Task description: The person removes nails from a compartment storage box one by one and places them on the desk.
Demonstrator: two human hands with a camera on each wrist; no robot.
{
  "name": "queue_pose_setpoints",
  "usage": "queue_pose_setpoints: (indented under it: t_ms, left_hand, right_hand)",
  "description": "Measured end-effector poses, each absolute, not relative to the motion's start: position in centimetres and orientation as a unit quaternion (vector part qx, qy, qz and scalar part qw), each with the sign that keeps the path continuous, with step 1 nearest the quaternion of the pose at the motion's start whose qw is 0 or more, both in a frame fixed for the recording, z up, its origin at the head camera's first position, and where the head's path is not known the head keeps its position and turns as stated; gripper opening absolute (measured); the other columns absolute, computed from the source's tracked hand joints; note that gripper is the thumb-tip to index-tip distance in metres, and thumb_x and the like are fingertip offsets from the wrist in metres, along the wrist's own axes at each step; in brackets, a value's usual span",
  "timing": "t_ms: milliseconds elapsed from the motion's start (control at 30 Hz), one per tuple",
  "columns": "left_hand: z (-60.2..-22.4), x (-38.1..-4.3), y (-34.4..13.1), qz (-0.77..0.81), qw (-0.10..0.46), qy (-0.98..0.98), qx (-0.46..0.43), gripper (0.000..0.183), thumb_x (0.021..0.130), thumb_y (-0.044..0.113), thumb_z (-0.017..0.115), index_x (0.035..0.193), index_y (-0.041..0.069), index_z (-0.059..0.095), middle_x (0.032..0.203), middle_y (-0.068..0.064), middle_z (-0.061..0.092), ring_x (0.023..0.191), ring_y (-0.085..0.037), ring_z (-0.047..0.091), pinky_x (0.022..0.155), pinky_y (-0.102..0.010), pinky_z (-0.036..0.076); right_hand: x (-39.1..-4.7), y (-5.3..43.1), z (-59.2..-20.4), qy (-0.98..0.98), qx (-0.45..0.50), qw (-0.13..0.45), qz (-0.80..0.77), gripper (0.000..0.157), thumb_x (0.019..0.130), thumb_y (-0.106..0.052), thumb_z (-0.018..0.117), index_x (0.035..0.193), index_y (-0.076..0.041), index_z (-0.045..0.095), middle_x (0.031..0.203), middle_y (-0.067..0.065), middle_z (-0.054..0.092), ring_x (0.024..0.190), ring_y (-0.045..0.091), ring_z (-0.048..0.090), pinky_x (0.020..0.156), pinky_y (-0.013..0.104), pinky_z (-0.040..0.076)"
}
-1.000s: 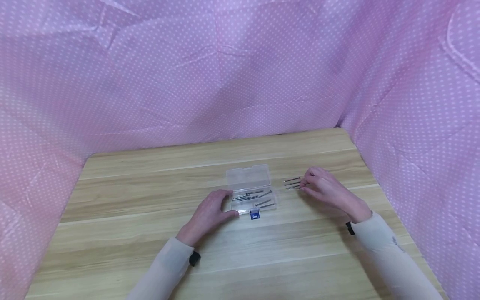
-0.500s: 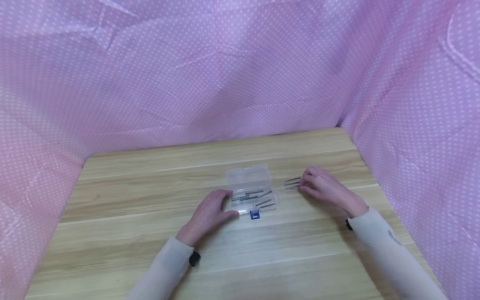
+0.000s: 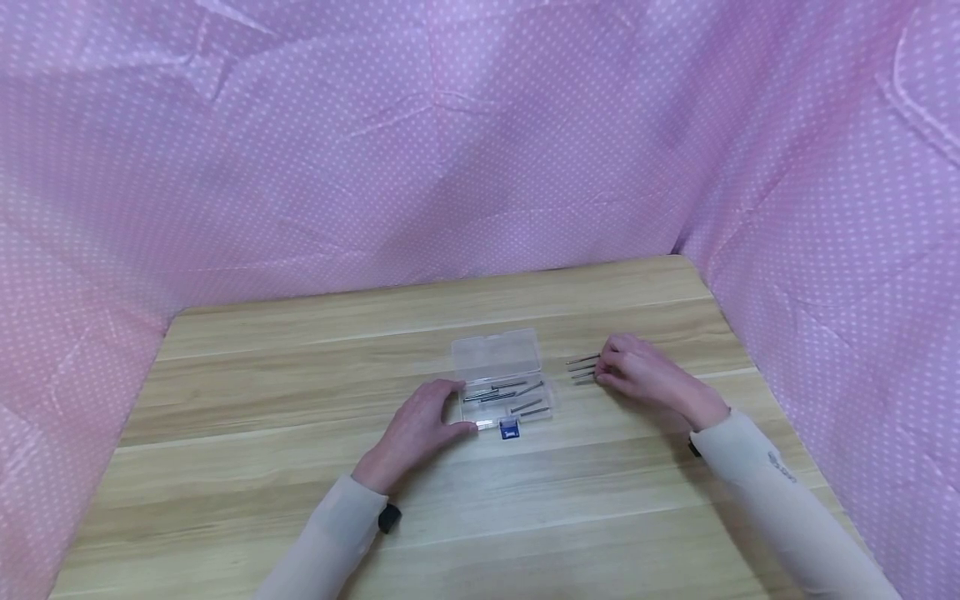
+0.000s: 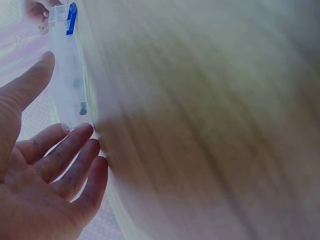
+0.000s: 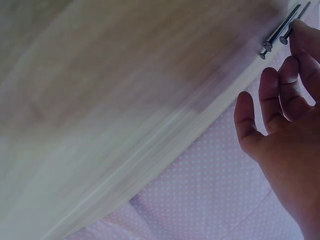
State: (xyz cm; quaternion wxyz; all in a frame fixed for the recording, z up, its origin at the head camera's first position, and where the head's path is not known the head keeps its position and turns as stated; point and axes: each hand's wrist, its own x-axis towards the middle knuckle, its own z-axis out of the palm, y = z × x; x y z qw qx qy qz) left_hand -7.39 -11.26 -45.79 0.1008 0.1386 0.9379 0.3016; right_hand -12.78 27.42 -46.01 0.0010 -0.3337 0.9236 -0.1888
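Note:
A clear plastic box (image 3: 543, 414) with a blue latch (image 3: 509, 428) lies with its lid (image 3: 497, 353) folded back. Several metal nails (image 3: 498, 397) lie inside it. My left hand (image 3: 418, 423) holds the box's left end, thumb at the front corner and index finger at the back corner. In the left wrist view the other fingertips (image 4: 102, 162) rest low beside it. To the right of the box, my right hand (image 3: 645, 373) pinches a nail (image 5: 287, 36) near its flat head. Other nails (image 3: 582, 359) lie side by side just beyond those fingertips.
The wooden table (image 3: 300, 358) has a rounded back right corner. Pink dotted cloth (image 3: 420, 150) hangs behind it and along both sides. A black wrist strap (image 3: 389, 517) shows below the left sleeve.
My right hand has shifted slightly left, and the pinched nail now shows apart from the others, nearer the front. My left hand and the box have stayed in place.

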Motion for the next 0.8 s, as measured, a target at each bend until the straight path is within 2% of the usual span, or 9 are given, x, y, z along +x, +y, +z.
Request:
queue_pose_setpoints:
  t_ms: [800]
  left_hand:
    - [-45.91,-7.40,-11.23,0.298,0.103,0.938,0.140,0.073,0.083,0.038,0.088,0.141,0.004,0.059,0.140,-0.014,0.061,0.133,-0.033,0.054,0.114,-0.049,0.043]
  right_hand:
    - [-13.03,27.16,-46.56,0.918,-0.352,-0.021,-0.183,0.012,0.085,-0.004,0.081,0.084,-0.013,0.074,0.090,-0.004,0.059,0.088,0.021,0.057,0.080,0.042,0.051]
